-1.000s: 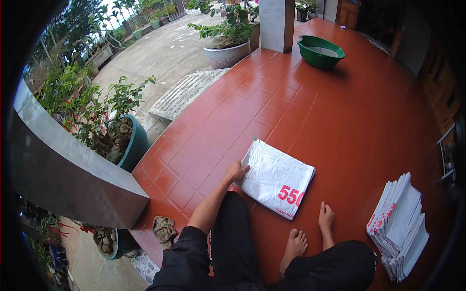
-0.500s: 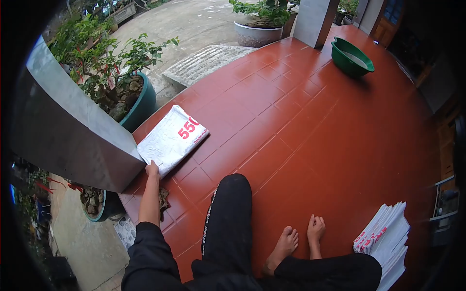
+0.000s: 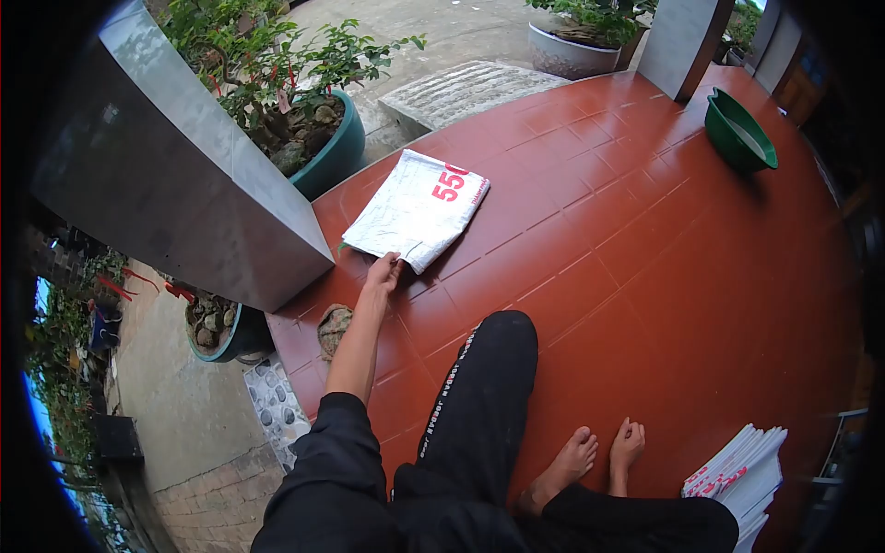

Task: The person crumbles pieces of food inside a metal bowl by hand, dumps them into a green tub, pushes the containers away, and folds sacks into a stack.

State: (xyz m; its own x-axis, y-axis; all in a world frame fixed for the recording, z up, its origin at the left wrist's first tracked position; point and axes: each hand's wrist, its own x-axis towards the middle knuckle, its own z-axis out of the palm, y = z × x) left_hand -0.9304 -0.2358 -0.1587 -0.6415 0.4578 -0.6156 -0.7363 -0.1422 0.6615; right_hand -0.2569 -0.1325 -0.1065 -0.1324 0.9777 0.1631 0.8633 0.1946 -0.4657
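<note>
A folded white sack (image 3: 415, 207) with red "550" print lies on the red tiled floor beside the grey pillar. My left hand (image 3: 387, 269) pinches its near edge, thumb and fingers closed on it. On the floor next to my bare foot rests my right hand (image 3: 628, 444), its fingers curled; whatever they might hold cannot be made out. A stack of folded white sacks (image 3: 742, 475) with red print is to the right of that hand, partly hidden by my knee.
The grey pillar (image 3: 203, 175) rises at the left. Potted plants stand around it, one in a teal pot (image 3: 336, 152). A brown cloth-like lump (image 3: 334, 330) lies by my left forearm. A green basin (image 3: 737, 132) sits at the upper right.
The view has swung so that most things appear farther right. The sack's near edge, in my left hand, now looks slightly raised, and the brown lump shows more fully.
</note>
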